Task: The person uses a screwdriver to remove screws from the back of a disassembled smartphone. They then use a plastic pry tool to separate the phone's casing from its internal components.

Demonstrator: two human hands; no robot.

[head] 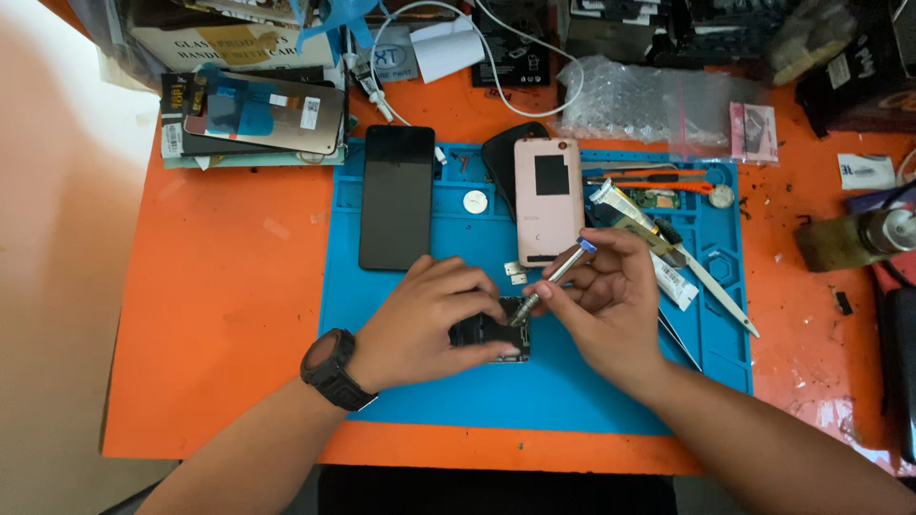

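My left hand (pixel 425 319), with a black watch on its wrist, presses down on a small dark phone body (pixel 489 336) lying on the blue work mat (pixel 572 391). My right hand (pixel 611 296) grips a slim metal screwdriver (pixel 553 278) like a pen. Its tip rests on the top edge of the phone body, between my two hands. Most of the phone body is hidden under my left fingers.
On the mat lie a black phone screen (pixel 396 195), a pink back cover (pixel 548 198), a black cover (pixel 504 153), a coin cell (pixel 475 201), a glue tube (pixel 630 217) and thin pry tools (pixel 720 296). Boxes, cables and bubble wrap (pixel 639 100) crowd the orange table's far edge.
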